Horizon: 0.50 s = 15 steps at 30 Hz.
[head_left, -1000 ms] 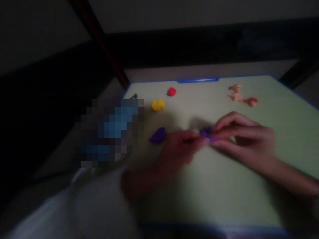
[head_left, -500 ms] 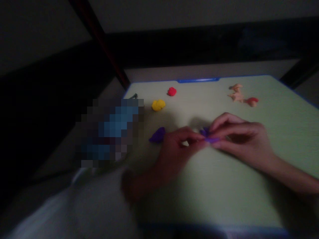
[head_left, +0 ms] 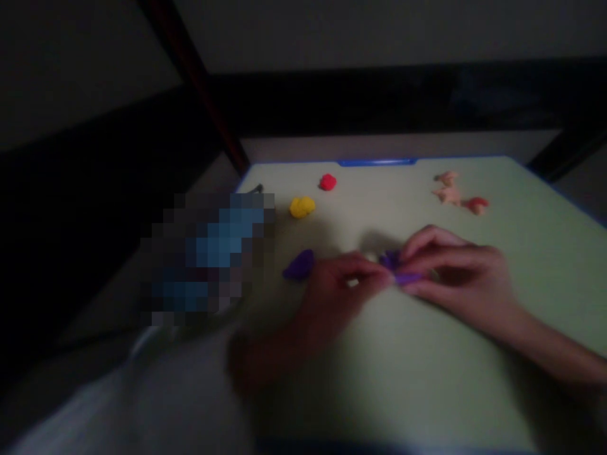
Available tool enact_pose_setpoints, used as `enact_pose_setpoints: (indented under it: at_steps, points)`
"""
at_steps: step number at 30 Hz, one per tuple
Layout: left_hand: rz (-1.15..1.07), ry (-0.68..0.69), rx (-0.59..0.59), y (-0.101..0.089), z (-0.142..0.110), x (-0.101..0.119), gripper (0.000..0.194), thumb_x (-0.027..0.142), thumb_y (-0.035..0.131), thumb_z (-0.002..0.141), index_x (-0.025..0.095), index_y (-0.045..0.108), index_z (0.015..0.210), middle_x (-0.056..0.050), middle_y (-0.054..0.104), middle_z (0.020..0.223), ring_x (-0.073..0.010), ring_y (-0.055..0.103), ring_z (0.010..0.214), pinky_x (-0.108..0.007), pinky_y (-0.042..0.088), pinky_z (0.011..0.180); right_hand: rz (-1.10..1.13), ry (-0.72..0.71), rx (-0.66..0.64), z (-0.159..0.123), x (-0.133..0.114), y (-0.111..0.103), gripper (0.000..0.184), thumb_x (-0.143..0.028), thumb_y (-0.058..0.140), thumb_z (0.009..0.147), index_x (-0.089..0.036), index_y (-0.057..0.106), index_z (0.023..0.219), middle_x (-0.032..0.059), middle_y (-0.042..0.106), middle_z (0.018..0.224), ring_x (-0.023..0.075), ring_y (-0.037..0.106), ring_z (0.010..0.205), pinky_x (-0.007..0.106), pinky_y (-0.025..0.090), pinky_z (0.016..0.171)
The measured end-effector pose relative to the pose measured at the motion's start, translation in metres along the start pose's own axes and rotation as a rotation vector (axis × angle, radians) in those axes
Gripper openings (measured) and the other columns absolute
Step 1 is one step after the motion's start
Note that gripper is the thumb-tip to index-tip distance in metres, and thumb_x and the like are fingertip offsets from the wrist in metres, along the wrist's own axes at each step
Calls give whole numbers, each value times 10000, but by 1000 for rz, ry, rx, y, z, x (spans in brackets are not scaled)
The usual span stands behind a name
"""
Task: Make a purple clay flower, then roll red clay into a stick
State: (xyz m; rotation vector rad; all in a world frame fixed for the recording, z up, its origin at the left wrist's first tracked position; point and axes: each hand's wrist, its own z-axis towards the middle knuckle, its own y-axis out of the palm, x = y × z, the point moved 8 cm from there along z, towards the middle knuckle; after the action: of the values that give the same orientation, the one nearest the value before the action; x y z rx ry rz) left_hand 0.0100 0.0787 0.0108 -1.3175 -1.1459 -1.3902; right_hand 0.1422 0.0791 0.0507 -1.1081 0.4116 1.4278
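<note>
Both hands meet over the middle of a pale green board. My left hand and my right hand pinch a small purple clay piece between their fingertips, just above the board. A second purple clay lump lies on the board to the left of my left hand. The scene is dim and slightly blurred.
A yellow clay lump and a red clay lump lie at the board's far left. A pinkish clay figure with a red part sits at the far right. A blue handle edges the far side. A blurred-out patch lies left of the board.
The view has tilted a little, so everything sits slightly lower in frame. Both hands keep working the purple piece with small finger movements.
</note>
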Motion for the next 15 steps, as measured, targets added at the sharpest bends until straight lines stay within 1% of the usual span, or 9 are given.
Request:
enact_pose_setpoints:
  at_steps: [6, 9, 15]
  points:
    - [12, -2, -20, 2, 0, -2, 102, 214, 643, 685, 176, 685, 600, 4, 573, 617, -103, 523, 576, -213, 383, 485, -19, -23, 1, 1, -4, 1, 120, -172, 737, 706, -227, 738, 813, 20, 619, 815, 117, 596, 733, 215, 483, 547]
    - [2, -4, -11, 1, 0, -1, 106, 215, 640, 683, 171, 685, 598, 4, 572, 613, -98, 520, 568, -214, 386, 491, -27, -31, 8, 1, -5, 0, 114, -173, 736, 706, -227, 741, 806, 23, 623, 809, 122, 599, 736, 217, 485, 542]
    - [-23, -48, -42, 3, 0, -2, 95, 234, 660, 672, 166, 701, 621, 4, 557, 615, -89, 481, 544, -206, 344, 444, -4, -20, 36, 1, -5, -2, 88, -191, 741, 700, -238, 745, 775, 25, 629, 791, 126, 603, 704, 224, 487, 520]
